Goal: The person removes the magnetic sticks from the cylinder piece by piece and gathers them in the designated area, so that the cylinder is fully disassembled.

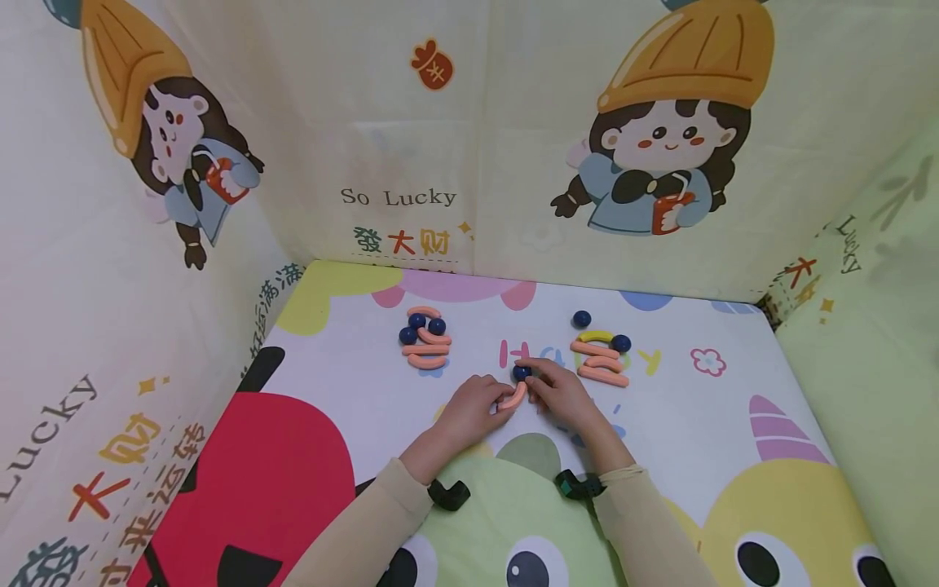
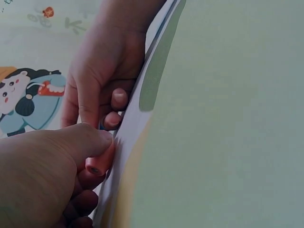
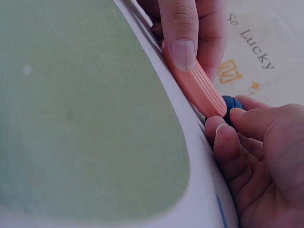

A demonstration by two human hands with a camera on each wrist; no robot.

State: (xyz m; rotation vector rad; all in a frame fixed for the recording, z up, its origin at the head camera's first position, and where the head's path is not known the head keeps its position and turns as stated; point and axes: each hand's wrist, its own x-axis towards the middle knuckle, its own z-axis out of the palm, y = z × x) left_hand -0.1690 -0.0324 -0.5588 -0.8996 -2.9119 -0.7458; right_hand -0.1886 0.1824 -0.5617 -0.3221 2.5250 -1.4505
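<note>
Near the middle of the table, my left hand (image 1: 469, 412) pinches a curved pink ribbed rod (image 1: 515, 397) between thumb and fingers. Close by, my right hand (image 1: 565, 395) holds a dark blue ball (image 1: 522, 372) at the rod's far end. In the right wrist view the rod (image 3: 197, 88) meets the ball (image 3: 232, 105), which the right thumb and fingers partly cover. From the left wrist the near end of the rod (image 2: 100, 164) shows under the left thumb, with the ball mostly hidden.
Left of the hands lie pink rods (image 1: 425, 350) and blue balls (image 1: 407, 335). On the right are more pink rods (image 1: 603, 376), a yellow curved rod (image 1: 596, 335) and two blue balls (image 1: 582, 319). Printed cloth walls (image 1: 513, 163) enclose the back and sides.
</note>
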